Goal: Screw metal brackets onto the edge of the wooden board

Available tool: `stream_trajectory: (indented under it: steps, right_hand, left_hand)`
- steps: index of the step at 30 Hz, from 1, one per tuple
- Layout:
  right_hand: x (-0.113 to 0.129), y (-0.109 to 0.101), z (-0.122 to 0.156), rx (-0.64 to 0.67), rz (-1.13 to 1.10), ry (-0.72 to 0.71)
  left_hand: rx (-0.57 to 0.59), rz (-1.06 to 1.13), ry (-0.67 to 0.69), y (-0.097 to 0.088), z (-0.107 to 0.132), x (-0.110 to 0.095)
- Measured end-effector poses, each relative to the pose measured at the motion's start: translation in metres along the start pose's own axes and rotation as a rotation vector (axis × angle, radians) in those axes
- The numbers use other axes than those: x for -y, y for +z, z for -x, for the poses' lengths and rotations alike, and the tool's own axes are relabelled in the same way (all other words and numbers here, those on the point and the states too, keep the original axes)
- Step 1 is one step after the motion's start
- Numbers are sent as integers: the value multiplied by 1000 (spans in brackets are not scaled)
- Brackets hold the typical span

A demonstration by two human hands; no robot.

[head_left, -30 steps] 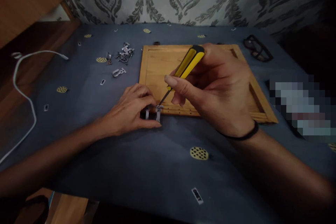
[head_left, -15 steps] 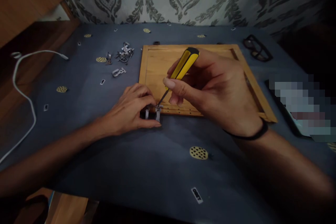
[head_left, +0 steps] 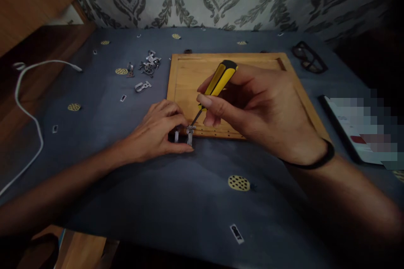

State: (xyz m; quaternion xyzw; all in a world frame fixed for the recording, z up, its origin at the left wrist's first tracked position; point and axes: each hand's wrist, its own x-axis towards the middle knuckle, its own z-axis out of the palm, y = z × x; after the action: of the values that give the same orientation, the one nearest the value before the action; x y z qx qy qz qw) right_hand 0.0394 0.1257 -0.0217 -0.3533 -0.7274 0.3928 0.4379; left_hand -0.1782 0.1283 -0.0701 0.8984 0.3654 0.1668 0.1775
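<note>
My right hand [head_left: 261, 113] is closed around the yellow-and-black handle of a screwdriver [head_left: 219, 80], which leans with its top to the right. The tip meets a small metal bracket [head_left: 190, 134] at the front left edge of a framed wooden board [head_left: 208, 67]. My left hand [head_left: 158, 132] is closed on that bracket, thumb below and fingers above. A second metal bracket [head_left: 176, 135] sits just left of it, partly behind the fingers. Small dark holes run along the board's front edge. Whether a screw is under the tip cannot be made out.
Several loose metal brackets and screws [head_left: 150, 65] lie left of the board, with a single bracket [head_left: 143, 87] nearer. A white cable [head_left: 34, 117] curves at far left. Glasses [head_left: 309, 58] lie back right; a phone-like flat device [head_left: 353, 130], partly pixelated, lies at right.
My right hand has turned a little, its wrist shifting right, and the screwdriver's handle end has dipped slightly left. My left hand and the brackets stay in place.
</note>
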Motion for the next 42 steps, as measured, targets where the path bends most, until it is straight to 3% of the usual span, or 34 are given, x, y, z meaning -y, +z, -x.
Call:
stream_trajectory:
  steps: [8, 16, 21, 24, 30, 35, 42]
  right_hand:
    - [-7, 9, 1, -108, 44, 19]
    - [2, 2, 1, 86, -69, 12]
    - [-3, 17, -4, -82, -56, 33]
    - [-4, 26, -9, -113, -45, 23]
    - [7, 19, -10, -245, -70, -69]
    - [7, 10, -6, -204, -59, -51]
    - [-2, 13, -2, -199, -79, 5]
  left_hand:
    - [24, 3, -17, 0, 1, 0]
    - [30, 4, -22, -1, 0, -1]
    - [14, -4, -14, 0, 0, -1]
    - [9, -18, -12, 1, 0, -1]
    - [19, 10, 3, 1, 1, 0]
    - [4, 14, -3, 1, 1, 1]
    - [16, 25, -5, 0, 0, -1]
